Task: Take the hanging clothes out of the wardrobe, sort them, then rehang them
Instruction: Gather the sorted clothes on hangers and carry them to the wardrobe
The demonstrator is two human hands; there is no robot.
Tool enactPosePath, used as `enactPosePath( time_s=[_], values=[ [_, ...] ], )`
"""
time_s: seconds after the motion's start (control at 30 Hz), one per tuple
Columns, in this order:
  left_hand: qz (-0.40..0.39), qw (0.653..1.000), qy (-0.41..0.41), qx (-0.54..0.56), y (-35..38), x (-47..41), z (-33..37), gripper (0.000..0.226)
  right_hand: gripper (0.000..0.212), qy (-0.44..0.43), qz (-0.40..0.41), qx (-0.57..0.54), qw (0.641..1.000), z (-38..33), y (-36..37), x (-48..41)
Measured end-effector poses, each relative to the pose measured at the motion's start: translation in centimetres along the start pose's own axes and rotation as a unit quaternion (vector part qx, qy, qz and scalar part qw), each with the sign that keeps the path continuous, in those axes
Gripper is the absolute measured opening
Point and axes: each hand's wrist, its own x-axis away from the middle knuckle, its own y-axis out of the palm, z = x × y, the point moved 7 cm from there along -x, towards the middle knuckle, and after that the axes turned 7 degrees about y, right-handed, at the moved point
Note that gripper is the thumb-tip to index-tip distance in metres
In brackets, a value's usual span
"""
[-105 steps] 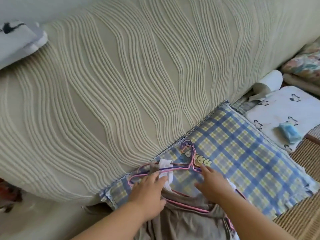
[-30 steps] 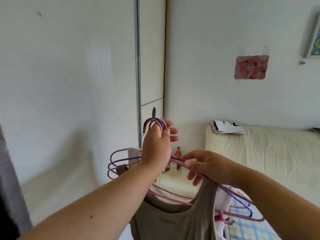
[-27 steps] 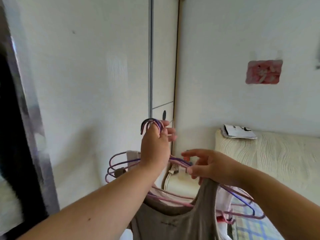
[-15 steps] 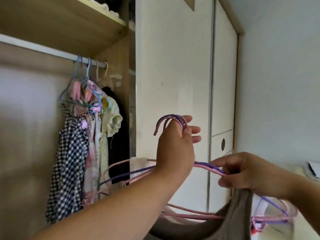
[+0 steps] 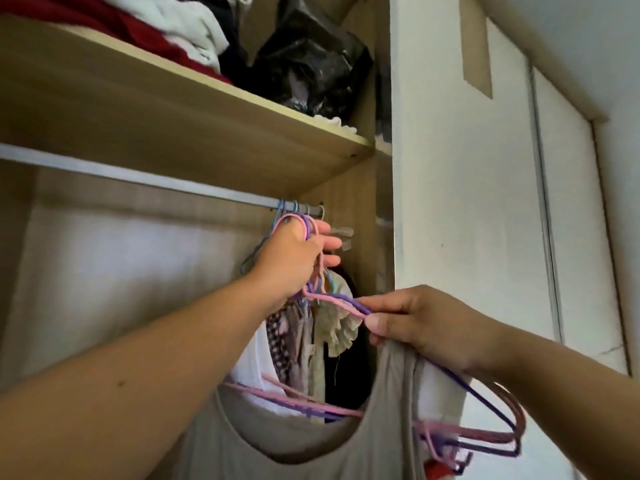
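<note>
My left hand (image 5: 294,261) grips the hooks of several pink and purple hangers (image 5: 485,441), raised just under the metal wardrobe rail (image 5: 138,176). A taupe tank top (image 5: 298,452) hangs from the front hanger, with white cloth behind it. My right hand (image 5: 419,323) pinches the hangers' shoulder wire together with the top's strap. Several clothes (image 5: 311,334), one checked and one with a cream ruffle, hang on blue hangers at the rail's right end, behind my left hand.
A wooden shelf (image 5: 194,133) above the rail holds folded red and white cloth (image 5: 166,32) and a black plastic bag (image 5: 311,64). A white sliding door (image 5: 460,209) stands to the right. The rail's left stretch carries no hangers.
I have turned from the bed to the wardrobe, carrying the hangers. In the last half second my left hand lifted the hooks up and in, close under the rail.
</note>
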Motion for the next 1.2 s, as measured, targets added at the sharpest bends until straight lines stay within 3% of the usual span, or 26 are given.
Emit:
enactPosePath(
  time_s=[0.1, 0.23, 0.43, 0.6, 0.67, 0.73, 0.8, 1.0, 1.1, 1.2],
  values=[
    [-0.027, 0.993, 0.027, -0.11, -3.3, -4.6, -1.0, 0.015, 0.02, -0.017, 0.055, 0.015, 0.998, -2.3, 0.9, -5.0],
    [-0.01, 0.947, 0.092, -0.309, -7.6, -10.3, -2.2, 0.015, 0.031, -0.006, 0.114, 0.042, 0.993, -4.0, 1.2, -10.9],
    [-0.035, 0.938, 0.126, -0.321, -10.9, -17.9, -5.2, 0.029, 0.029, 0.006, 0.206, 0.072, 0.976, -5.2, 1.2, -19.4],
    [-0.052, 0.938, 0.13, -0.316, -13.5, -22.9, -7.6, 0.025, 0.024, 0.017, 0.245, 0.102, 0.964, -5.6, 1.6, -25.9],
    [-0.024, 0.887, 0.126, -0.444, -14.5, -24.2, -8.8, 0.03, 0.021, 0.024, 0.244, 0.108, 0.963, -5.7, 1.9, -27.8],
    [0.027, 0.804, 0.12, -0.582, -15.6, -25.2, -9.6, 0.034, 0.018, 0.031, 0.245, 0.112, 0.963, -5.7, 2.4, -29.9],
    [0.061, 0.764, 0.142, -0.626, -15.9, -25.9, -10.2, 0.036, 0.017, 0.035, 0.244, 0.114, 0.962, -5.4, 2.9, -31.5],
    [0.121, 0.742, 0.221, -0.622, -16.0, -26.1, -10.8, 0.049, 0.02, 0.032, 0.225, 0.123, 0.966, -4.3, 4.1, -33.1],
    [0.05, 0.731, 0.225, -0.642, -15.3, -26.7, -11.5, 0.054, 0.02, 0.033, 0.206, 0.072, 0.975, -3.6, 4.7, -33.1],
    [-0.004, 0.7, 0.226, -0.678, -15.4, -26.6, -12.0, 0.054, 0.019, 0.044, 0.149, -0.029, 0.987, -3.1, 5.7, -32.6]
  ],
)
